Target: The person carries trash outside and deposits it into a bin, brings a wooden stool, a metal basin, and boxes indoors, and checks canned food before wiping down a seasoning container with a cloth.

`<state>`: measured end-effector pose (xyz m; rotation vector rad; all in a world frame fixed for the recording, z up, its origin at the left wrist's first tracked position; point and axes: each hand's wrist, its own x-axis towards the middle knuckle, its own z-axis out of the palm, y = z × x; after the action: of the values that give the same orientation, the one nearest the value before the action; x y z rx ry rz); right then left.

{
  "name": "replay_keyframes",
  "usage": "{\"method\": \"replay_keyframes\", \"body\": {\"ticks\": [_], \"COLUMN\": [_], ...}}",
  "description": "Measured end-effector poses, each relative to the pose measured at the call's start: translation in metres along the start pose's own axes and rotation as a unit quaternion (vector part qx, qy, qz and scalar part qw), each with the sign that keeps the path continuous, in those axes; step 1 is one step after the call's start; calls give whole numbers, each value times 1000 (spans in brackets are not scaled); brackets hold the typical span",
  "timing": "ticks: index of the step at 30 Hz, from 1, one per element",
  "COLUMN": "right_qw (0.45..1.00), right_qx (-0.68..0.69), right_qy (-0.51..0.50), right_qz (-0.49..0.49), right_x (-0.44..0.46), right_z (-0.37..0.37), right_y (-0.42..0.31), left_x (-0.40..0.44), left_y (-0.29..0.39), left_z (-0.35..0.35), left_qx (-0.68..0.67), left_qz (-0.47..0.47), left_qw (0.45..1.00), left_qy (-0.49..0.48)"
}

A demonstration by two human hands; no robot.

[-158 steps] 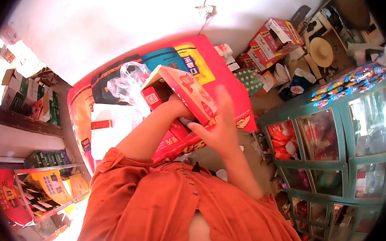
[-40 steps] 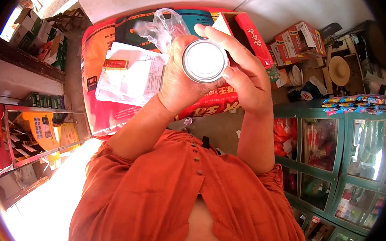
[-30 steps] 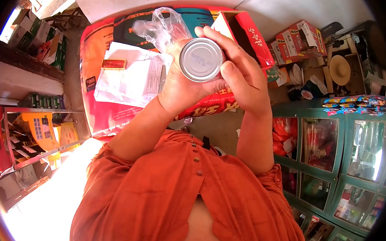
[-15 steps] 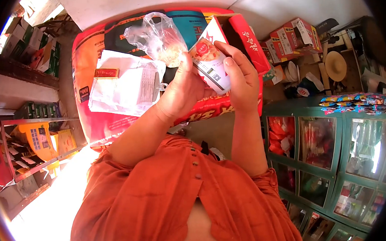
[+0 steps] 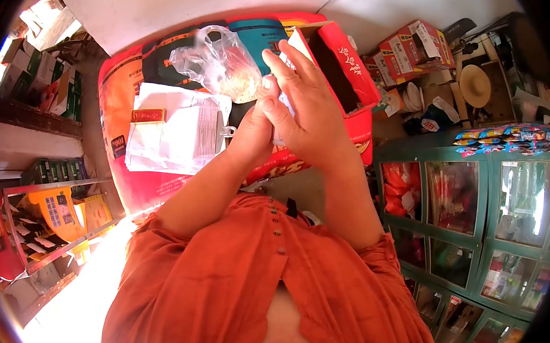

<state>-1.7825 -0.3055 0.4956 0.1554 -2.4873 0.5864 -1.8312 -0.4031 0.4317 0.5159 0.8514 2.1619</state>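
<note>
My right hand (image 5: 311,110) is turned palm-down with its fingers stretched out, crossing in front of my left hand (image 5: 254,130). The left hand's thumb points up and touches the right hand's fingers. Between the hands a sliver of the printed food packet (image 5: 284,102) shows whitish; the rest is hidden, with my left hand around it. Just beyond them lies a clear plastic bag (image 5: 209,62) holding pale yellowish bits (image 5: 241,85). Left of the hands, a stack of papers (image 5: 185,133) with a metal clip (image 5: 229,131) bears a small red-and-gold box (image 5: 149,116).
An open red carton (image 5: 352,65) stands at the right end of the table with the printed red cover (image 5: 129,66). To the right is a green glass-fronted cabinet (image 5: 480,243) with snack packets (image 5: 510,142) on top. Shelves (image 5: 63,185) with boxes stand left.
My right hand has swung up and over the left hand, its fingers straightening. The packet, whose printed face was in plain view before, is now mostly covered. The view has shifted slightly.
</note>
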Motion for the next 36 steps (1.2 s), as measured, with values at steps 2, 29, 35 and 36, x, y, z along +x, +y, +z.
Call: {"method": "replay_keyframes", "body": {"ticks": [2,29,35,36], "right_qw": [993,796,996,997], "right_qx": [110,512,80,75], "right_qy": [-9,-57,-31,-28], "right_qz": [36,318,-9,-6], "right_x": [4,8,15,14], "right_z": [-1,10,11,5], "right_y": [5,36,37,29], "left_x": [-5,22,27,30], "left_y": [1,21,21,25], "left_z": [0,-35,-45,-48], "left_qx": [-89,-63,-153,-150], "left_qz": [-135,-127,-69,-64], "left_qw": [985,989,980,979], "left_qy": [51,34,102,119]}}
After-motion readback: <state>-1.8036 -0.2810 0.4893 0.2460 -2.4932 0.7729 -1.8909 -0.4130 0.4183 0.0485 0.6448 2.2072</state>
